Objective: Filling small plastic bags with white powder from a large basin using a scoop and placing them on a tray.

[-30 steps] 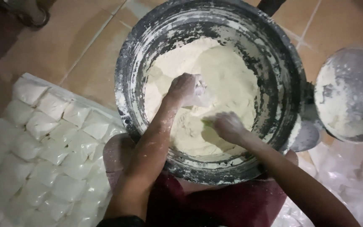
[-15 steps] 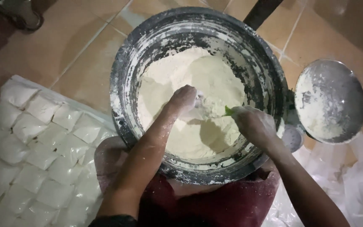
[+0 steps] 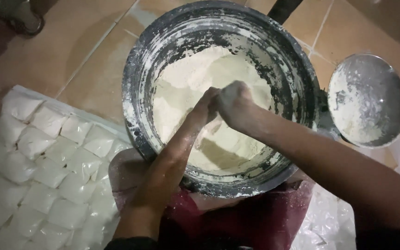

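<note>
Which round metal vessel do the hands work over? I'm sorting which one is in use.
The big flour-filled basin at centre; the small pan at right sits apart, only dusted.

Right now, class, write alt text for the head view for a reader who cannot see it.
Two floury hands, left hand and right hand, meet over pale flour in a large dark basin. Small filled white bags lie in rows to the left; a dusted metal bowl sits right.

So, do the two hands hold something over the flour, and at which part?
It cannot be told. The left hand and right hand are pressed together above the flour in the basin, hiding anything between them.
</note>
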